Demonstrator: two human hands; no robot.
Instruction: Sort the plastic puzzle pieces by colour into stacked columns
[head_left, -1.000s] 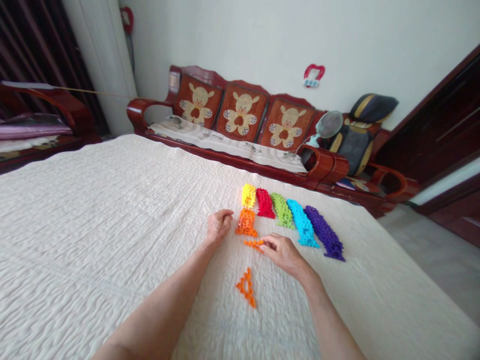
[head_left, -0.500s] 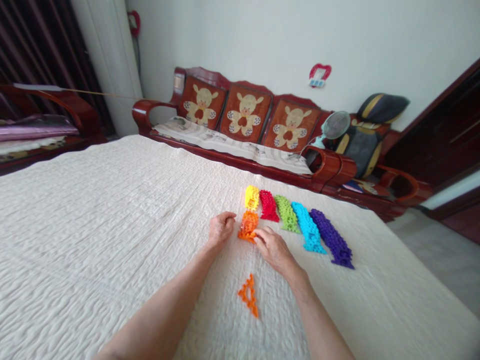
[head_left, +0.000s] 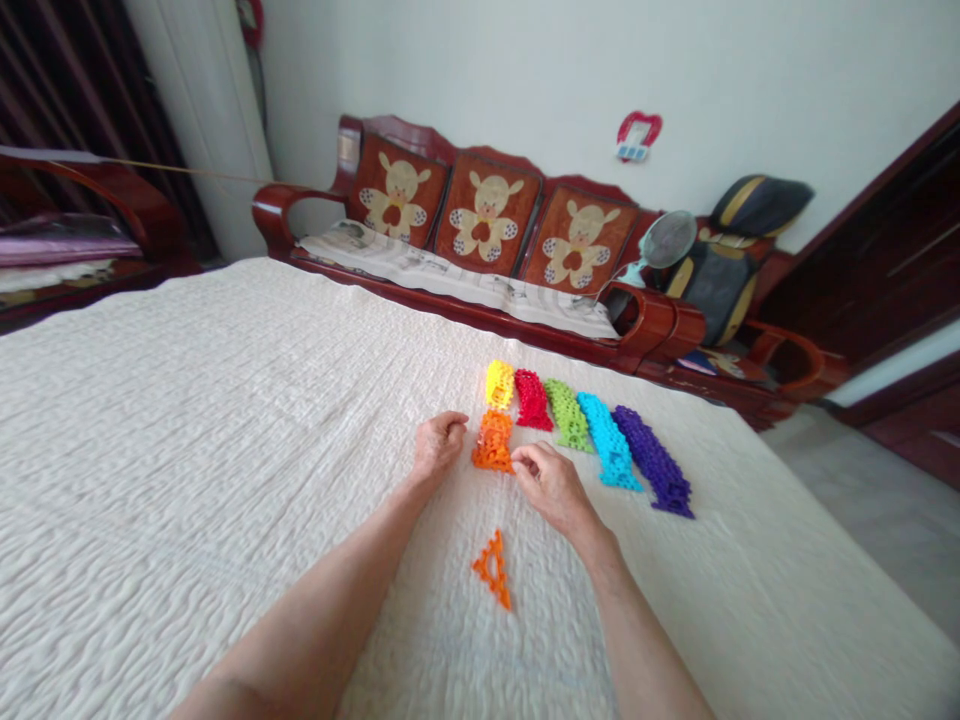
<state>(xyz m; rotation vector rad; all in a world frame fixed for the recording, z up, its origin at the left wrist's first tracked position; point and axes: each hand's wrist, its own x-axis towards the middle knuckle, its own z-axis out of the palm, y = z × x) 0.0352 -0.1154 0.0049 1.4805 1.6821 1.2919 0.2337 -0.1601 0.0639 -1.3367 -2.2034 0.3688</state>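
A short row of orange triangular plastic building pieces [head_left: 493, 441], with toothed edges, stands on the white quilted cover. Just left of it is my left hand [head_left: 441, 443], its fingers curled together and nothing visible in them. On the other side, my right hand [head_left: 551, 485] is closed, its fingertips right beside the row's near right corner; whether they touch it I cannot tell. A loose orange triangle piece [head_left: 493, 571] lies flat nearer to me, between my forearms.
Behind the orange row stands a yellow row [head_left: 499, 384]. To the right run a red row [head_left: 533, 400], a green row [head_left: 568, 414], a light blue row [head_left: 609, 440] and a purple row [head_left: 652, 460]. Past the quilted cover [head_left: 225, 420] stands a wooden sofa [head_left: 637, 350] with cushions.
My right fingertips have drawn off the near orange piece to the row's right corner. My left hand keeps its place beside the row. The whole view has shifted slightly.
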